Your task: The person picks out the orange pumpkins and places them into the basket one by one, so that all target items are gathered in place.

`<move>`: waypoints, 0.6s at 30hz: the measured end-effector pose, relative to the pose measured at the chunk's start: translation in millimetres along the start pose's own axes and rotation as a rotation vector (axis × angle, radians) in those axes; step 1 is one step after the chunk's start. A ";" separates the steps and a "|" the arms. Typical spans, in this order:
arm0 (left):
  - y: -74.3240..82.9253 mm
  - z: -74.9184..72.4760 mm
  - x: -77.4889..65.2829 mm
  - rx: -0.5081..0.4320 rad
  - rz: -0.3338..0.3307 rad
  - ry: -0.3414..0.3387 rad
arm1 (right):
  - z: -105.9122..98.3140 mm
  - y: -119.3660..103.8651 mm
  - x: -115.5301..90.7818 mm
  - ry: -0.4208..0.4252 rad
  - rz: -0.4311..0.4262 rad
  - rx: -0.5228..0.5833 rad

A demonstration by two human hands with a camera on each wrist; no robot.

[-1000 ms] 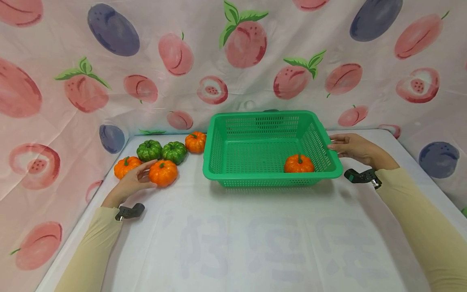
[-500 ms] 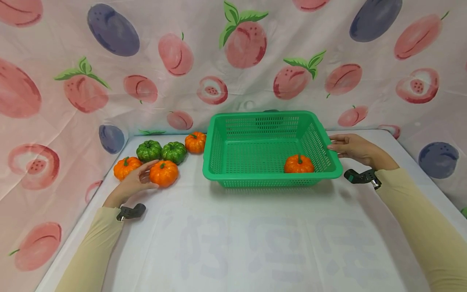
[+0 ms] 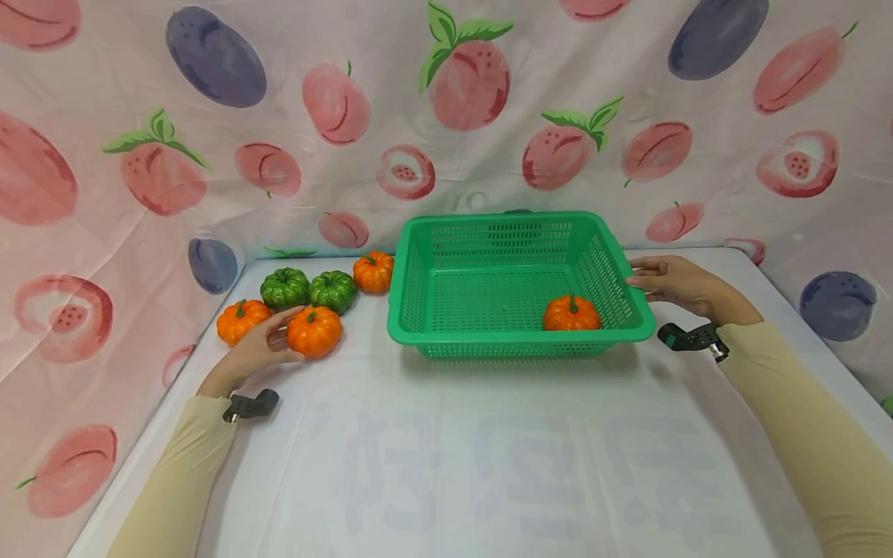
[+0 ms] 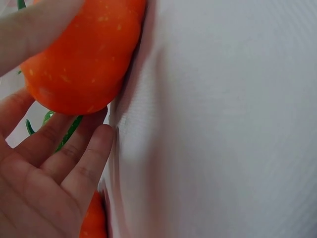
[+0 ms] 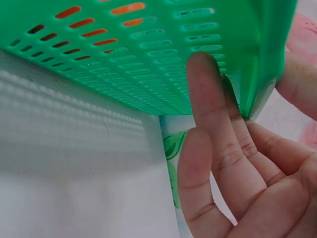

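In the head view, my left hand (image 3: pixel 261 345) cups the left side of an orange pumpkin (image 3: pixel 315 333) on the white table. The left wrist view shows its thumb (image 4: pixel 34 34) across the pumpkin and the other fingers loosely extended behind and below it. At the right end of a green basket (image 3: pixel 519 336), my right hand (image 3: pixel 677 283) holds the rim. Its fingers (image 5: pixel 205 84) lie under the rim along the slotted outer wall, while the thumb is on the rim's other side. Another orange pumpkin (image 3: pixel 572 313) sits inside the basket, near its front right corner.
Behind the left hand stand two green pumpkins (image 3: pixel 284 287) side by side. One orange pumpkin (image 3: pixel 240 319) lies left of the hand, and another orange pumpkin (image 3: pixel 373 273) is close to the basket's left wall. A fruit-patterned cloth (image 3: pixel 474 170) hangs behind the table (image 3: pixel 446 449).
The orange pumpkin at my left hand has shifted very slightly to the right, and the hand with it. The right hand and the basket have stayed in place.
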State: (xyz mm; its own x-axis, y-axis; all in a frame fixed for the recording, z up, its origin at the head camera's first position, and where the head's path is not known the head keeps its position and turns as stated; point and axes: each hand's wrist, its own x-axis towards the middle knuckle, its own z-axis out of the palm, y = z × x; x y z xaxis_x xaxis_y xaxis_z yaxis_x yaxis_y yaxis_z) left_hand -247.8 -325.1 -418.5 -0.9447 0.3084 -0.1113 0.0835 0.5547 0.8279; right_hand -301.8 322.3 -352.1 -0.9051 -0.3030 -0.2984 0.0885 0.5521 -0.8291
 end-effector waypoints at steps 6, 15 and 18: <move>-0.6 -0.6 -0.7 -0.001 0.020 -0.012 | 0.0 -0.4 -1.0 -0.002 -0.007 0.005; -3.3 0.6 0.1 -0.057 0.020 -0.021 | 0.8 -1.3 -1.5 -0.012 -0.010 0.018; -1.9 1.1 0.1 -0.045 0.028 -0.016 | 0.6 -1.0 -1.0 -0.008 -0.004 0.005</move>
State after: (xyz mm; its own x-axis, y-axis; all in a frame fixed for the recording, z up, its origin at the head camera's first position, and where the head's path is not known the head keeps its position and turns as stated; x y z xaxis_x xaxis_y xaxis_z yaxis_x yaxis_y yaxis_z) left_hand -247.7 -325.3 -420.7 -0.9369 0.3361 -0.0963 0.0952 0.5102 0.8547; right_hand -300.7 321.6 -351.2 -0.9019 -0.3117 -0.2990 0.0869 0.5471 -0.8325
